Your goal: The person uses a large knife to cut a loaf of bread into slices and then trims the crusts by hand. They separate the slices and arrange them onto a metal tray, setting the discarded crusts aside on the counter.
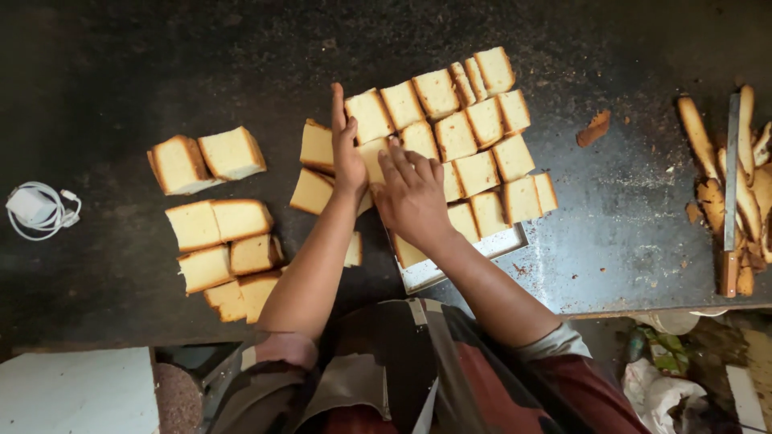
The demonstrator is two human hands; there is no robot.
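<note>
Several square pale cake slices point(474, 137) lie packed in rows on a flat metal tray point(498, 245) at the middle of a dark worktop. My left hand point(347, 149) stands edge-on, fingers straight, pressed against the left side of the rows. My right hand point(410, 189) rests flat on top of the slices near the tray's left front, fingers spread over one slice. Neither hand grips anything. Two loose slices point(315, 169) lie just left of my left hand.
More thick cake blocks point(217, 233) are piled at the left. A white charger with coiled cable point(36, 209) lies at the far left. Brown crust trimmings point(748, 185) and a long knife point(730, 193) sit at the right. A crust scrap point(593, 128) lies beside the tray.
</note>
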